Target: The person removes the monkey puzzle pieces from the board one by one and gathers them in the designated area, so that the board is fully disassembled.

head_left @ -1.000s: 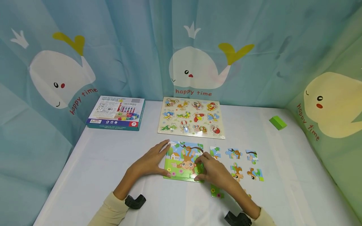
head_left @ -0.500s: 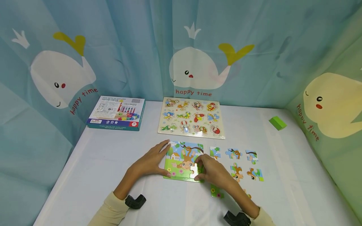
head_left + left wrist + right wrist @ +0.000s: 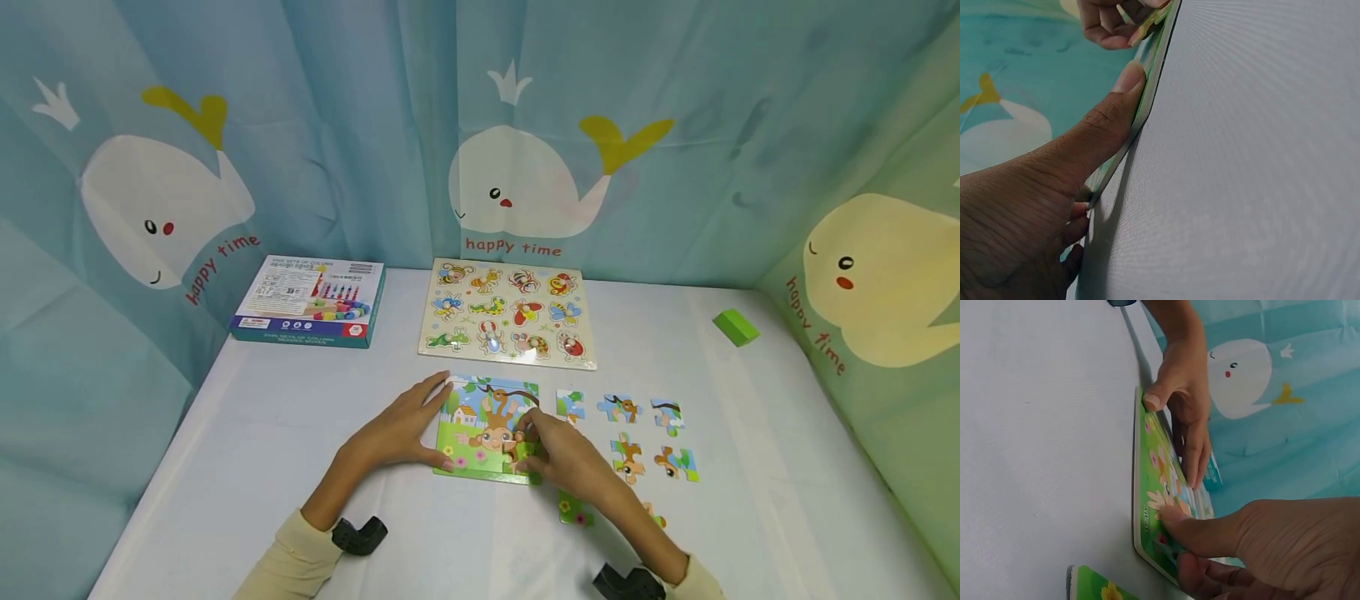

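A square monkey jigsaw puzzle (image 3: pixel 468 437) lies on the white table in a thin green-edged tray. My left hand (image 3: pixel 393 429) rests along its left side, the thumb (image 3: pixel 1127 84) on the front left corner and the stretched fingers at the back left corner. At the lower right of the picture my right hand (image 3: pixel 566 454) pinches a jigsaw piece (image 3: pixel 511 458) between thumb and fingers. In the left wrist view this piece (image 3: pixel 1151 26) stands tilted up over the tray. The right hand covers the tray's right edge.
Several loose jigsaw pieces (image 3: pixel 628 458) lie right of the tray, some partly hidden by the right arm. Behind it is an insect puzzle board (image 3: pixel 506 312). A boxed bead set (image 3: pixel 307 302) sits back left, a green block (image 3: pixel 737 327) back right. Curtains (image 3: pixel 360 133) enclose the table.
The lower right piece lay flat in the picture, then a white patch showed in its spot; now it is tilted in my right fingers. The left hand has not moved.
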Tool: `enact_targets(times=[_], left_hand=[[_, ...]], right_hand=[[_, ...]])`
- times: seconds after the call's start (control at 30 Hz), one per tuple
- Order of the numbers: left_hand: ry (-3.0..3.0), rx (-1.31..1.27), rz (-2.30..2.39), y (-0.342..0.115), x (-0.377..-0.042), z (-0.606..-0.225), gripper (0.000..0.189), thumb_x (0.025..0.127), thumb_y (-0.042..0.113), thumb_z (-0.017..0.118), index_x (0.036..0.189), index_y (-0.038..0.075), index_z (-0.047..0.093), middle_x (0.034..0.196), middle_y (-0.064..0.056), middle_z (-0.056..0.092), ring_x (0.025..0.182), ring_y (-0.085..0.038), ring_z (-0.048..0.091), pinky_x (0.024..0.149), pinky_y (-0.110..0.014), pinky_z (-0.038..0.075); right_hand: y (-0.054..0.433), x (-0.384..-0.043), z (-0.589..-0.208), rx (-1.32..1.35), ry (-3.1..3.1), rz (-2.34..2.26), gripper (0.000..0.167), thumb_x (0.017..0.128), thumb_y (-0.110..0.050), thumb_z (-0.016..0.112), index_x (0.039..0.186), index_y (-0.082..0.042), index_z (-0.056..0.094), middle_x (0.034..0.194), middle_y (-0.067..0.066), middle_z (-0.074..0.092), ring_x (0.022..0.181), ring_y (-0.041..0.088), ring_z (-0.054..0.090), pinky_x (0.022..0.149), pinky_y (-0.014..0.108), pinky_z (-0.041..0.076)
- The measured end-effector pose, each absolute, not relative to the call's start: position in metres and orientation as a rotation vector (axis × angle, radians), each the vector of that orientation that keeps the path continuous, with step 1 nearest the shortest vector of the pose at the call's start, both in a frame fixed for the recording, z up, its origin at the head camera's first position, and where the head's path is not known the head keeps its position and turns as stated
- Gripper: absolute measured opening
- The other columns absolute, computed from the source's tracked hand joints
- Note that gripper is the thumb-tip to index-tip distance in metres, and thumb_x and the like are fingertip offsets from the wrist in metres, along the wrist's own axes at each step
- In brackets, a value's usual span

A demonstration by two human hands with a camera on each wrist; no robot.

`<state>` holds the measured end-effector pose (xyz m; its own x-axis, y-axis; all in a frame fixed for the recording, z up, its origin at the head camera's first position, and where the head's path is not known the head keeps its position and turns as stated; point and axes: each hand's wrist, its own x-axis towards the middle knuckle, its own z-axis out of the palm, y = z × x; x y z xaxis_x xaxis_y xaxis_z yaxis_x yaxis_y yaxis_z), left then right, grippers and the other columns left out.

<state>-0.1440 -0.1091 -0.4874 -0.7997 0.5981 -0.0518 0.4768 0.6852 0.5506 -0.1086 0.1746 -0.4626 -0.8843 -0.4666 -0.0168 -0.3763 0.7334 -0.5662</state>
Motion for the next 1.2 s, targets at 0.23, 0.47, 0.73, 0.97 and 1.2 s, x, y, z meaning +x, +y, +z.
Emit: enact_targets(times=[0.23,0.47,0.73,0.97,1.2], left_hand=[[2.666,0.866,0.765,-0.109,-0.144,-0.487,0.117,0.068,0.058,0.082,0.153,0.0,0.026,0.164,-0.013,0.013,0.149,-0.035,0.02,0.116,-0.051,0.028],[2.661,0.875,0.765,-0.108,-0.144,-0.486,0.117,0.068,0.059,0.082,0.152,-0.001,0.027,0.164,-0.014,0.013,0.149,-0.035,0.02,0.116,-0.052,0.028],[2.663,0.838,0.754,-0.108,-0.146,-0.49,0.118,0.067,0.061,0.081,0.153,0.002,0.026,0.164,-0.011,0.012,0.149,-0.034,0.02,0.117,-0.051,0.028],[2.652,0.794,0.761,-0.108,-0.145,-0.491,0.119,0.066,0.063,0.081,0.154,0.004,0.025,0.165,-0.008,0.01,0.149,-0.033,0.02,0.117,-0.051,0.028],[2.649,0.803,0.752,-0.108,-0.146,-0.491,0.119,0.066,0.064,0.08,0.154,0.005,0.025,0.165,-0.008,0.01,0.15,-0.033,0.019,0.117,-0.051,0.027]], right_hand=[[0.182,-0.111,-0.465,-0.609,2.625,-1.149,0.019,0.089,-0.007,0.069,0.106,-0.004,0.06,0.082,0.002,0.061,0.065,0.004,0.053,0.058,0.022,0.047],[0.198,-0.109,-0.459,-0.474,2.625,-1.271,0.014,0.093,-0.018,0.067,0.096,-0.004,0.067,0.079,0.003,0.064,0.064,0.003,0.053,0.055,0.021,0.046],[0.239,-0.095,-0.441,-0.399,2.644,-1.415,0.017,0.098,-0.014,0.058,0.107,-0.003,0.067,0.093,0.009,0.069,0.077,0.006,0.064,0.062,0.028,0.052],[0.287,-0.072,-0.43,-0.135,2.629,-1.46,0.026,0.1,-0.022,0.056,0.113,0.0,0.065,0.086,-0.002,0.064,0.062,0.011,0.055,0.047,0.027,0.042],[0.329,-0.044,-0.439,0.03,2.781,-1.359,0.021,0.096,-0.016,0.062,0.107,0.002,0.065,0.084,-0.013,0.068,0.075,0.002,0.062,0.061,0.025,0.049]])
